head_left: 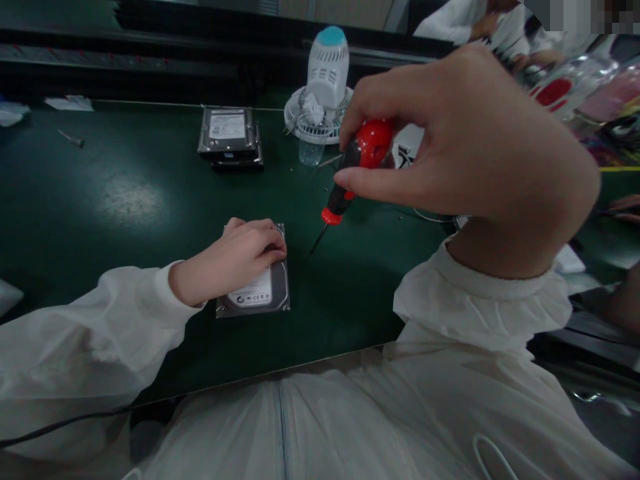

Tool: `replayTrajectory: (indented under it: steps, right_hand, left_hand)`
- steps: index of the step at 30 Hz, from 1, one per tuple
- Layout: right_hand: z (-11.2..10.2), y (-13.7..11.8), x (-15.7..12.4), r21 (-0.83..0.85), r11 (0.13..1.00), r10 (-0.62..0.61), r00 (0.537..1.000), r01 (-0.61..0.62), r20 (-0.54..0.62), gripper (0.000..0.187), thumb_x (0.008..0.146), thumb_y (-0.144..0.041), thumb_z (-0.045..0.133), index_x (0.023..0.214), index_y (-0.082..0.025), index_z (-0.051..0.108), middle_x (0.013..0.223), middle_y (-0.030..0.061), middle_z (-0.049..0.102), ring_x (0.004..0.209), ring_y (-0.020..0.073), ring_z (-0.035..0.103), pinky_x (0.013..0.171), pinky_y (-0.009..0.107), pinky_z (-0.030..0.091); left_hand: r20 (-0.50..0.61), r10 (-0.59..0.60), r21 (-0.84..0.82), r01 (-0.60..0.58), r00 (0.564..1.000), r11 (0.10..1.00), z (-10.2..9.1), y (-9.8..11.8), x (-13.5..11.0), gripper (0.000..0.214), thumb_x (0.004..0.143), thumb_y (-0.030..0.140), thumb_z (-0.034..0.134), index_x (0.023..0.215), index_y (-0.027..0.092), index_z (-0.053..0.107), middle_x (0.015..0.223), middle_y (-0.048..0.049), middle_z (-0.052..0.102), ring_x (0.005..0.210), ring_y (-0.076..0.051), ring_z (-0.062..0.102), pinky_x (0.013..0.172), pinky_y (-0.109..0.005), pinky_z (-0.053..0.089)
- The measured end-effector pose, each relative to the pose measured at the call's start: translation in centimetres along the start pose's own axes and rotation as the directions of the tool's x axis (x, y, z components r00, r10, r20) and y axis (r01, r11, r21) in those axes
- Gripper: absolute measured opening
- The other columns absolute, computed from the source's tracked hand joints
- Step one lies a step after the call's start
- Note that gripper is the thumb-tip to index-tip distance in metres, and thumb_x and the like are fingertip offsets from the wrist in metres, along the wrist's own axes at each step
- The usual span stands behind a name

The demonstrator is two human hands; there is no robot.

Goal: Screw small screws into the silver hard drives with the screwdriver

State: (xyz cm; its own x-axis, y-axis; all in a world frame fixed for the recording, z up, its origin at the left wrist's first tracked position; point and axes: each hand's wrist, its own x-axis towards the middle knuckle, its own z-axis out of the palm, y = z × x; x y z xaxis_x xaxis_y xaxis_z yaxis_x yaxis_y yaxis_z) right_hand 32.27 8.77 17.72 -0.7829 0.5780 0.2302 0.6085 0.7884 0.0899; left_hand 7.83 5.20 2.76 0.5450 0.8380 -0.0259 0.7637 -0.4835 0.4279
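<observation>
A silver hard drive (263, 293) lies flat on the dark green table (115, 193) near its front edge. My left hand (235, 259) rests on top of the drive, fingers curled over its far edge, pressing it down. My right hand (465, 140) is raised above the table to the right and is closed on the handle of a red and black screwdriver (353, 170). The screwdriver's thin tip points down and left, ending just right of the drive's far right corner, slightly apart from it.
A stack of hard drives (230, 137) sits at the table's back. A small white desk fan (323, 87) with a teal cap stands beside it. A loose metal bit (71, 139) lies far left. Another person in white (480, 27) works at the upper right.
</observation>
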Motion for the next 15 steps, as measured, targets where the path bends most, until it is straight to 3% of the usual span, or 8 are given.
replayTrajectory:
  steps: [15]
  right_hand:
    - [-0.11, -0.07, 0.15, 0.006, 1.0, 0.002, 1.0, -0.002, 0.008, 0.032, 0.09, -0.049, 0.052, 0.094, -0.018, 0.06, 0.09, 0.0046, 0.063, 0.075, 0.0169, 0.052, 0.081, 0.037, 0.037]
  left_hand:
    - [-0.013, 0.009, 0.01, -0.008, 1.0, 1.0, 0.0, 0.28, -0.08, 0.027, 0.099, 0.034, 0.048, 0.094, 0.019, 0.07, 0.103, -0.0055, 0.067, 0.097, -0.025, 0.063, 0.09, -0.044, 0.036]
